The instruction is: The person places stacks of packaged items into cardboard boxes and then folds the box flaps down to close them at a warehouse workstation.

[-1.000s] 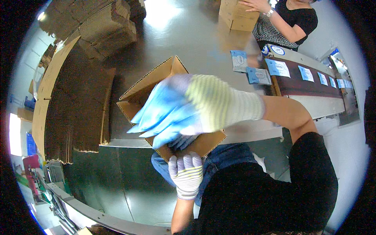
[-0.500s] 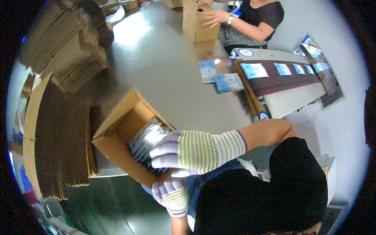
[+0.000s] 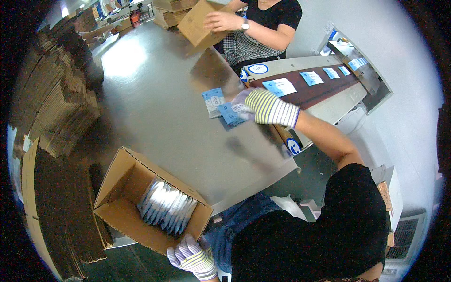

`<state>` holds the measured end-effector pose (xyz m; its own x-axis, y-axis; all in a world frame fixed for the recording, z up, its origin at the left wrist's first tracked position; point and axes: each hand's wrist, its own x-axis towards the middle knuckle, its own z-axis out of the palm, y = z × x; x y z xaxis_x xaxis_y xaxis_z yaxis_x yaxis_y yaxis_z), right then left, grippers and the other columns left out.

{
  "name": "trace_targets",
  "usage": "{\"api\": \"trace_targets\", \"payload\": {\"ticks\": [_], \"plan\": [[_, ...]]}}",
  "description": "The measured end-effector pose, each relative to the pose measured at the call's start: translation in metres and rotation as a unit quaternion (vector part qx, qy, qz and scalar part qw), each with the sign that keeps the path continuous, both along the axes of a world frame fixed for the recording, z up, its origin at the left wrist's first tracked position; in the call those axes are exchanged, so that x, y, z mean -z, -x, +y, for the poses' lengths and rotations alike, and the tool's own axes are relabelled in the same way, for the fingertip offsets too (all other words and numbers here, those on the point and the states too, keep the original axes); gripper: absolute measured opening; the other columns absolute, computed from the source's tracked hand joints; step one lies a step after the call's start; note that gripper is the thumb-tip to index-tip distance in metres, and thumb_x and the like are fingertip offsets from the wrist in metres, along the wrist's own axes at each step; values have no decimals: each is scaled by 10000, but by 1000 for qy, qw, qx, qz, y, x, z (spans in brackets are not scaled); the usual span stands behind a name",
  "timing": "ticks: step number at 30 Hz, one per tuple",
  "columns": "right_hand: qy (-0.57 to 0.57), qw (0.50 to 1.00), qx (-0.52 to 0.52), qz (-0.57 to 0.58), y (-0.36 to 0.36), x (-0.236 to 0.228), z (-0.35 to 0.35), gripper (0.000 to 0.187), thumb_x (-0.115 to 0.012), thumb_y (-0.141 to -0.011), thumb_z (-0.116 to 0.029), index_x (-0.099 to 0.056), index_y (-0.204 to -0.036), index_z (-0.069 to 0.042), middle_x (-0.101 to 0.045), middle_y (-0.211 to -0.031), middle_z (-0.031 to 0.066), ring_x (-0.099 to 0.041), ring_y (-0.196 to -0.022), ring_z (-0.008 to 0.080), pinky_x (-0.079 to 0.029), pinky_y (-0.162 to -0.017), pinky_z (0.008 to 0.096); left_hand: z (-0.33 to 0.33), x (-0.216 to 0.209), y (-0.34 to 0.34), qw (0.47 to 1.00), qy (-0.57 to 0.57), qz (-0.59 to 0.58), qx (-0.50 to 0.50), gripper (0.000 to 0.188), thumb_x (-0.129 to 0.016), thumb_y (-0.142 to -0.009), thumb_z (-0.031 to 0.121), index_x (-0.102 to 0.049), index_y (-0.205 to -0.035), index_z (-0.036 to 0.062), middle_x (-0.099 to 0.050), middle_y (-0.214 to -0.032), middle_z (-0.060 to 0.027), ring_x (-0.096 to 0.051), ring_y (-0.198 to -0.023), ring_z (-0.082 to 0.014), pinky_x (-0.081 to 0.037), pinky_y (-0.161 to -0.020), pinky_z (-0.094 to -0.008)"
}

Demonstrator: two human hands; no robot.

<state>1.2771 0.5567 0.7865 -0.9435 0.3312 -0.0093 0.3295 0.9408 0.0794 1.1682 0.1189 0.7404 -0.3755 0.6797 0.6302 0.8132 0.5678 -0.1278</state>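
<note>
My left hand (image 3: 193, 258), in a striped knit glove, has its fingers hooked over the near rim of an open cardboard box (image 3: 117, 221). Inside the box stands a row of several silver-and-blue flat packets (image 3: 168, 207). My right hand (image 3: 267, 107), gloved alike, reaches far right to a blue-and-white packet (image 3: 230, 113) on the metal table; its fingertips are over that packet and smeared, so their grip is unclear. This packet partly overlaps a second packet (image 3: 213, 101).
To the right, a conveyor with a dark red belt (image 3: 307, 94) carries several packets. Across the metal table (image 3: 164, 108), a co-worker's hand (image 3: 223, 21) holds a cardboard box (image 3: 199, 23). Stacks of flattened cardboard (image 3: 61, 98) line the left side.
My right hand has left the box and moved to the packets beside the conveyor. My left hand stays at the box rim. The co-worker's box has tilted. The whole view has shifted.
</note>
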Motion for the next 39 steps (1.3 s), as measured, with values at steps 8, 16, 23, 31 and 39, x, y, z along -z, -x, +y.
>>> {"api": "trace_targets", "payload": {"ticks": [8, 16, 23, 31, 39], "plan": [[76, 986, 141, 54, -24, -9, 90, 371, -589, -875, -246, -582, -1169, -19, -624, -1116, 187, -588, -1032, 348, -450, -920, 393, 3, -6, 3, 1000, 2, 3, -13, 225, -592, -855, 295, -537, -926, 89, -529, -769, -34, -515, -725, -208, -347, -970, -438], [55, 992, 107, -25, 5, -3, 104, 348, -620, -840, -260, -624, -1106, -37, -640, -1028, 208, -575, -1022, 378, -435, -925, 411, 5, -10, 4, 1000, 1, -7, -13, 231, -579, -868, 313, -527, -918, 94, -504, -761, -39, -500, -709, -211, -354, -946, -446], [174, 982, 70, -6, 13, 26, 144, 337, -703, -765, -227, -655, -1052, -57, -682, -977, 140, -641, -933, 306, -490, -823, 406, 5, -11, 3, 1000, -3, -23, -9, 220, -604, -830, 290, -535, -919, 101, -489, -739, -45, -507, -717, -229, -373, -928, -459], [112, 952, 23, -285, 75, 50, 156, 565, -743, -712, -196, -560, -1207, 4, -676, -1025, 157, -635, -962, 291, -494, -855, 361, 5, -13, 5, 999, 0, -28, -14, 275, -668, -759, 259, -537, -946, 106, -491, -731, -47, -515, -726, -241, -386, -923, -476], [32, 961, -17, -273, 53, 63, 56, 484, -735, -659, -400, -642, -902, 8, -629, -851, 163, -590, -814, 307, -465, -739, 417, 3, -12, 8, 999, -15, -30, 1, 269, -656, -769, 277, -535, -950, 118, -481, -747, -52, -504, -729, -239, -376, -923, -466]]}}
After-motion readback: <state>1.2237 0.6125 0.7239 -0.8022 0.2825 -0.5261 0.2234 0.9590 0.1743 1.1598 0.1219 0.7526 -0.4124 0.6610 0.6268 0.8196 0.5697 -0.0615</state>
